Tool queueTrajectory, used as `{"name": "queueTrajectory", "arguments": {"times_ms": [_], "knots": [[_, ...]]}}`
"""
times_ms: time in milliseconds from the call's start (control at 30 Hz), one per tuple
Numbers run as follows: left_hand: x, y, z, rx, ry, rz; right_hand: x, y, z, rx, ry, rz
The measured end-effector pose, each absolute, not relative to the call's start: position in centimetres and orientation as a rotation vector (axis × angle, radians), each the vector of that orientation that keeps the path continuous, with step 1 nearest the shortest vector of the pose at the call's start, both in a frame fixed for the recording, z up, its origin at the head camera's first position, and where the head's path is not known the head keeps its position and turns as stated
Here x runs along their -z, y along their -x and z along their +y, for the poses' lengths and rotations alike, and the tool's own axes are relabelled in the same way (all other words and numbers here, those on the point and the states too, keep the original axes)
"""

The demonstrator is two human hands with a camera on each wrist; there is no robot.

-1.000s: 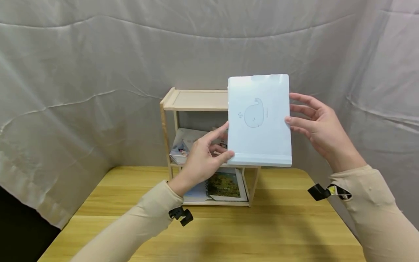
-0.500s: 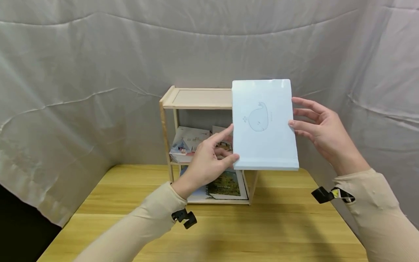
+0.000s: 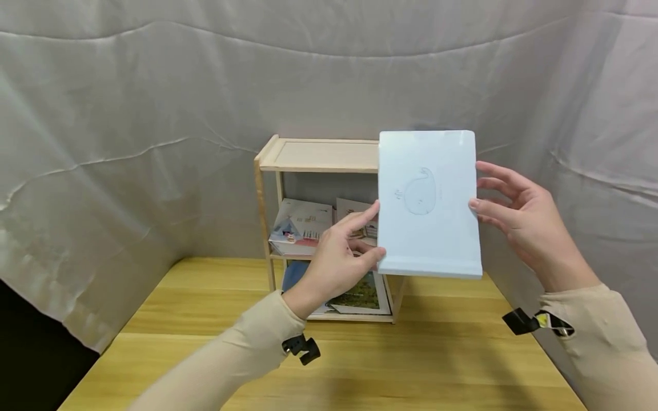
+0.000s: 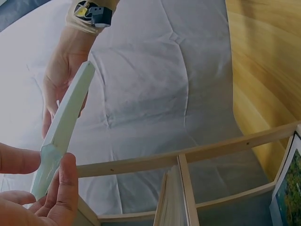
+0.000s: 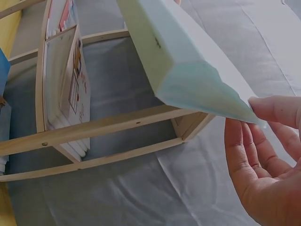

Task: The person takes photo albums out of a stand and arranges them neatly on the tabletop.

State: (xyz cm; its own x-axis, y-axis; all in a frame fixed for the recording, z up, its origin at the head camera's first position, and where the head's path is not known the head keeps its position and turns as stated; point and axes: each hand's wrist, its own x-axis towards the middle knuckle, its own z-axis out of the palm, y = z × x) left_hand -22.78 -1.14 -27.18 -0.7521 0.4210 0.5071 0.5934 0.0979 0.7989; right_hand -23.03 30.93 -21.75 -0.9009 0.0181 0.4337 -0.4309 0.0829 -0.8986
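Note:
A pale blue wedge-shaped case (image 3: pixel 429 240) with a whale drawing on its front is held up in the air before the shelf, its thicker end at the bottom. My left hand (image 3: pixel 339 257) pinches the lower left edge, thumb in front and fingers behind. On the opposite edge my right hand (image 3: pixel 529 222) pinches with thumb and fingertips, higher up. The case's tapered side (image 5: pixel 202 89) and thick base (image 5: pixel 150 52) show in the right wrist view. Its narrow profile (image 4: pixel 66 117) appears in the left wrist view, between both hands. Its back is hidden in the head view.
A small wooden shelf (image 3: pixel 324 155) stands behind on the wooden table (image 3: pixel 205 331). Books (image 3: pixel 303 222) lean on its middle level, and a book with a landscape cover (image 3: pixel 362 294) stands on the lowest. A grey curtain (image 3: pixel 205 103) hangs behind.
Both hands have carried the case to the right and slightly down. More of the shelf top and of the middle-level books now shows. The grips look the same.

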Motion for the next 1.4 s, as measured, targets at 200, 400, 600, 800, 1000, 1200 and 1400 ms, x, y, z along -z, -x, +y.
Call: {"name": "queueTrajectory", "arguments": {"times_ms": [200, 400, 600, 800, 1000, 1200, 1400], "knots": [[27.6, 22.4, -0.2, 1.721, 1.083, -2.171, 22.3, 22.5, 31.8, -1.912, -0.447, -1.976], [28.1, 22.2, 0.9, 1.666, 1.111, -2.163, 22.9, 22.0, 32.9, -1.957, -0.469, -1.917], [28.4, 22.0, 2.1, 1.661, 1.12, -2.161, 23.6, 21.7, 34.1, -1.991, -0.503, -1.87], [28.8, 21.9, 3.4, 1.644, 1.132, -2.157, 24.2, 21.4, 35.3, -2.0, -0.478, -1.865], [29.2, 21.9, 5.0, 1.656, 1.162, -2.143, 24.9, 21.1, 36.7, -2.036, -0.483, -1.819], [29.6, 21.8, 6.4, 1.623, 1.189, -2.127, 25.7, 21.0, 37.9, -2.04, -0.466, -1.782], [29.9, 21.7, 7.7, 1.593, 1.203, -2.132, 26.4, 20.8, 39.2, -2.042, -0.458, -1.762]]}}
